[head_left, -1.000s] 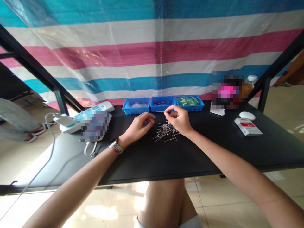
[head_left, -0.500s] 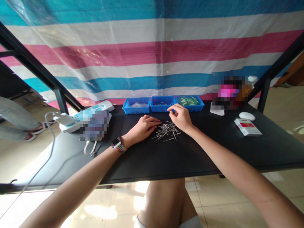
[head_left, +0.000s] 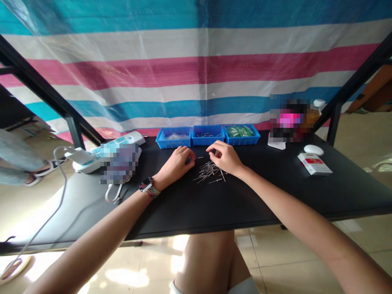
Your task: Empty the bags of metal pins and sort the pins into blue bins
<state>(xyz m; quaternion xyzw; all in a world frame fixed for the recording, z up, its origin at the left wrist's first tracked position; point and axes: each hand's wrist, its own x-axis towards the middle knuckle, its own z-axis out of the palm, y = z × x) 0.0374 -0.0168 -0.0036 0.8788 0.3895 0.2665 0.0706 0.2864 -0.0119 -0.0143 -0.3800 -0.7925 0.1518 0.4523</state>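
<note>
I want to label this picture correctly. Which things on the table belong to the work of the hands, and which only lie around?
In use:
- pile of metal pins, under both hands
- single pin at the left hand
- right hand
- three blue trays

Lying about:
- white mouse
- red-and-white box
- scissors
- power strip

Bright daylight, floor glare, edge distortion

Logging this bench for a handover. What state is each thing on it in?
Left hand: pinching one pin.
Right hand: fingers curled over the pin pile.
Pin pile: loose, scattered.
Left bin: pale contents.
Middle bin: few pins.
Right bin: green pieces.
Box: closed, flat.
</note>
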